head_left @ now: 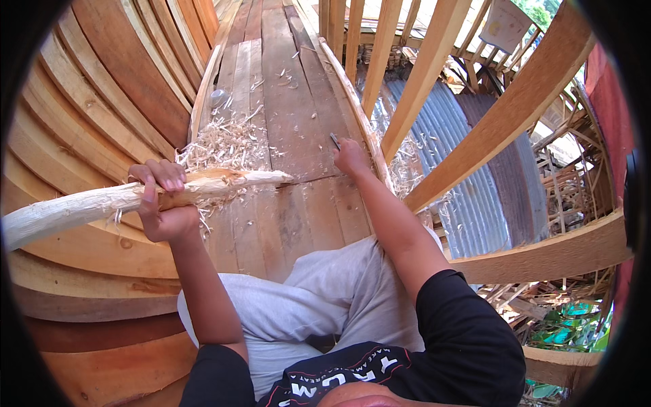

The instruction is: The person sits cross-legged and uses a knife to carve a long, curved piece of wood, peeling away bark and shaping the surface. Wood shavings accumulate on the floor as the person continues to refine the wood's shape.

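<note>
My left hand (161,197) is wrapped round a pale, peeled wooden pole (74,209). The pole comes in from the left edge and tapers to a whittled tip above the plank floor. Out to the right, apart from the pole, my right hand (352,159) is closed on a knife (335,141); only a short dark piece of it shows beyond the fingers, and the rest is hidden. Curly wood shavings (227,139) lie heaped beyond the pole, and a few cling to its underside.
Stacked boards (88,88) rise along the left side. At the right, slanted wooden posts (420,81) stand over a corrugated metal sheet (451,159) lower down. A small clear container (218,98) sits by the shavings on the plank floor (298,115). My crossed legs (305,292) are close in front.
</note>
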### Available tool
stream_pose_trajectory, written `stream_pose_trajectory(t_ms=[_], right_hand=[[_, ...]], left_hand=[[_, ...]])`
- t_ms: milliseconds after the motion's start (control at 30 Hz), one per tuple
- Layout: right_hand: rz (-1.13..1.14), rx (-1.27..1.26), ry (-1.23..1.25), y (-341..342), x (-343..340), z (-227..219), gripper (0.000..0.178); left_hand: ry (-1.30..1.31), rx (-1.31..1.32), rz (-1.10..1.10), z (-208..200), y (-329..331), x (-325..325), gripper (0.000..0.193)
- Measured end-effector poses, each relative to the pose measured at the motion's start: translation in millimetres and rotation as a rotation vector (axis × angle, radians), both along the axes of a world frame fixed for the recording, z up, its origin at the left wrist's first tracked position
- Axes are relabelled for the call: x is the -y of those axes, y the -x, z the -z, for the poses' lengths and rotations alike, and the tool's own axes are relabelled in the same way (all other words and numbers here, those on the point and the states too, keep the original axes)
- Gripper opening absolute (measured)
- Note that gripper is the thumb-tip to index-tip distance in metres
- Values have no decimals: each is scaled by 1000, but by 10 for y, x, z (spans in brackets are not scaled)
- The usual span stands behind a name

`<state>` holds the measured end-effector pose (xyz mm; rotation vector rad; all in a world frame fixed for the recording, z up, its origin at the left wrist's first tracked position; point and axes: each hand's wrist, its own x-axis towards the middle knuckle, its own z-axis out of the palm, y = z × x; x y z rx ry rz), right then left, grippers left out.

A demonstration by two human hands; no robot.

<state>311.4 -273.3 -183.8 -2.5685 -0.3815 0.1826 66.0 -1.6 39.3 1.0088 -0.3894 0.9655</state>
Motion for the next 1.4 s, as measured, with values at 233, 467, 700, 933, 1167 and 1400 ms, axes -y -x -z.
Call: stream_pose_trajectory(t_ms=[233,467,700,933,1167,1400], right_hand=[[-349,597,212,-257,-212,898,56],[-549,368,423,-211,-522,548,42],[-206,210,-84,-515,-324,544,25],[557,721,-425,-646,-3,103,41],[-464,292,64,82,-341,269,48],[-388,345,362,422,-540,778,20]], left_hand=[[4,20,39,5,-52,69,19],[-40,17,16,12,35,-47,22],[-33,16,48,5,-10,8,21],[-37,16,37,33,-9,-23,20],[10,14,19,2,1,-50,17],[31,20,2,24,7,-51,17]])
